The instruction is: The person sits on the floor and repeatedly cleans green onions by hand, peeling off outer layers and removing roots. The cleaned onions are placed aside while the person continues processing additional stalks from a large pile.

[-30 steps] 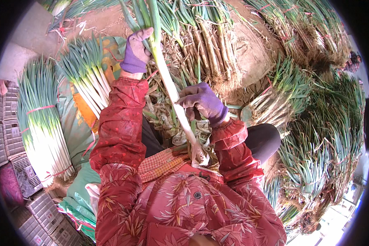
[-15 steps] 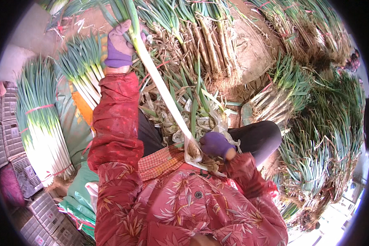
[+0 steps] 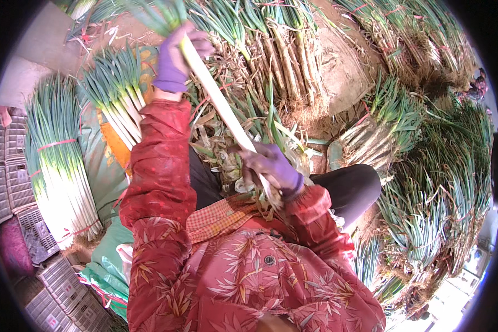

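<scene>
A long green onion [image 3: 218, 97] slants across my front, leaves up at the far left and roots down toward my lap. Gloved in purple, my left hand [image 3: 178, 55] is closed around it just below the green leaves, which are blurred. My right hand [image 3: 274, 167], gloved too, is wrapped round the lower white stalk a little above the roots [image 3: 270, 205]. Beneath the stalk, a heap of peeled skins and leaf scraps [image 3: 210, 138] lies between my legs.
At left stand a tied bundle of clean white-stemmed onions [image 3: 55, 160] and a smaller clean pile [image 3: 119, 99]. Plastic crates [image 3: 16, 182] line the left edge. Unpeeled, rooty onions [image 3: 285, 61] lie ahead, with a big heap [image 3: 437, 188] at right.
My right hand has moved up from beside the root end onto the lower stalk. The loose pale skin strip there has shifted, and my left hand has moved slightly right and upward.
</scene>
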The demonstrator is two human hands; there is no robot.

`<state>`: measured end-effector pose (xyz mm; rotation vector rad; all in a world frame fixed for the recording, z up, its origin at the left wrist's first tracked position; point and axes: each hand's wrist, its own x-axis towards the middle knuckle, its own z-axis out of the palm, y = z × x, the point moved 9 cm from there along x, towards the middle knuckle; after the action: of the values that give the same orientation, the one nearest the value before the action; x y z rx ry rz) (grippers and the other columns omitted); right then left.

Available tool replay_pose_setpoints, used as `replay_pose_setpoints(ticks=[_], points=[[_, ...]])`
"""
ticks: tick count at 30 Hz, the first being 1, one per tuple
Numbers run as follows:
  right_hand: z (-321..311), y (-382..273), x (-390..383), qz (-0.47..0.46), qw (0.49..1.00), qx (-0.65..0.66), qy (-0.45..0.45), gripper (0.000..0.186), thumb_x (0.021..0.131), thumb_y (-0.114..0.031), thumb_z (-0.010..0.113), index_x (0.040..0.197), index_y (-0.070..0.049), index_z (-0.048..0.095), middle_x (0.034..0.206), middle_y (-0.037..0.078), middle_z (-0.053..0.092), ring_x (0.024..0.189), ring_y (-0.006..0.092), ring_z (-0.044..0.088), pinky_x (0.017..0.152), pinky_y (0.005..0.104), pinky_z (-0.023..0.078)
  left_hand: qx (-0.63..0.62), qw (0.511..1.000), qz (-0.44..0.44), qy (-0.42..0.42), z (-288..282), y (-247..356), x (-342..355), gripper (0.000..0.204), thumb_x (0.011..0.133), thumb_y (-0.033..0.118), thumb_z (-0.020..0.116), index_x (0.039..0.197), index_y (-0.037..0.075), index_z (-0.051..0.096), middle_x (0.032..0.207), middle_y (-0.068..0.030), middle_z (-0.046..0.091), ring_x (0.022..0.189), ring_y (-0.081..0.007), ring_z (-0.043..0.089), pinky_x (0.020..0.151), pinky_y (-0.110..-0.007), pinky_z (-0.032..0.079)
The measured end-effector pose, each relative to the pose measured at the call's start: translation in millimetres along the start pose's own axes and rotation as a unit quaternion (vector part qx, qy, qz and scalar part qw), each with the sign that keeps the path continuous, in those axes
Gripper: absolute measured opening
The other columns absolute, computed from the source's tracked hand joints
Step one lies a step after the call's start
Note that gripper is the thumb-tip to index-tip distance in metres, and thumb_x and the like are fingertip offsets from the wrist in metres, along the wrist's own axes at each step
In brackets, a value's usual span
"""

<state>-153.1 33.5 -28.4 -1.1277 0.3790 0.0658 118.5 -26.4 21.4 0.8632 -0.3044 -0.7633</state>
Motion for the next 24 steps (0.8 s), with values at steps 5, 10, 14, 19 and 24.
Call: replay_pose_setpoints(ticks=[5, 10, 14, 19, 24], points=[[17, -10, -24, -0.093, 0.995, 0.001, -0.04, 0.038, 0.086, -0.015, 0.06, 0.114, 0.011, 0.051, 0.081, 0.014, 0.063, 0.055, 0.0147, 0.063, 0.047, 0.0254, 0.052, 0.072, 0.997, -0.021, -0.032, -16, -12, 12, 0.022, 0.087, 0.023, 0.061, 0.094, 0.002, 0.061, 0.064, -0.003, 0.052, 0.044, -0.0121, 0.045, 0.04, -0.027, 0.038], [21, -30, -125, -0.246, 0.93, -0.267, -0.047, 0.058, 0.092, -0.05, 0.039, 0.1, 0.003, 0.062, 0.097, 0.02, 0.065, 0.063, 0.0211, 0.063, 0.052, 0.0302, 0.049, 0.106, 0.993, -0.016, 0.056, -58, 1, 24, 0.014, 0.086, 0.019, 0.06, 0.084, 0.005, 0.06, 0.06, 0.001, 0.048, 0.042, -0.0102, 0.04, 0.041, -0.025, 0.036], [6, 12, -199, 0.092, 0.981, -0.15, 0.081, 0.028, 0.084, -0.026, 0.059, 0.089, 0.001, 0.068, 0.083, 0.011, 0.066, 0.053, 0.0152, 0.058, 0.046, 0.0254, 0.044, 0.089, 0.993, -0.045, 0.055, -74, -11, 33, 0.017, 0.086, 0.021, 0.06, 0.082, 0.005, 0.059, 0.058, 0.0026, 0.044, 0.042, -0.0091, 0.038, 0.04, -0.024, 0.032], [10, 31, -300, 0.138, 0.984, -0.033, 0.104, 0.032, 0.082, -0.017, 0.069, 0.098, 0.01, 0.064, 0.085, 0.015, 0.068, 0.07, 0.0146, 0.065, 0.061, 0.0244, 0.051, 0.104, 0.992, -0.055, 0.045, -149, 20, 58, 0.018, 0.083, 0.022, 0.065, 0.075, 0.007, 0.058, 0.059, -0.0003, 0.05, 0.046, -0.0115, 0.046, 0.042, -0.029, 0.04], [5, 39, -368, 0.158, 0.969, 0.005, 0.19, 0.018, 0.083, -0.013, 0.065, 0.083, 0.005, 0.065, 0.073, 0.014, 0.065, 0.063, 0.0186, 0.062, 0.061, 0.0295, 0.052, 0.209, 0.976, 0.017, 0.064, -222, 36, 79, 0.019, 0.084, 0.024, 0.065, 0.081, 0.005, 0.06, 0.062, -0.0001, 0.051, 0.047, -0.0137, 0.047, 0.044, -0.031, 0.042]])
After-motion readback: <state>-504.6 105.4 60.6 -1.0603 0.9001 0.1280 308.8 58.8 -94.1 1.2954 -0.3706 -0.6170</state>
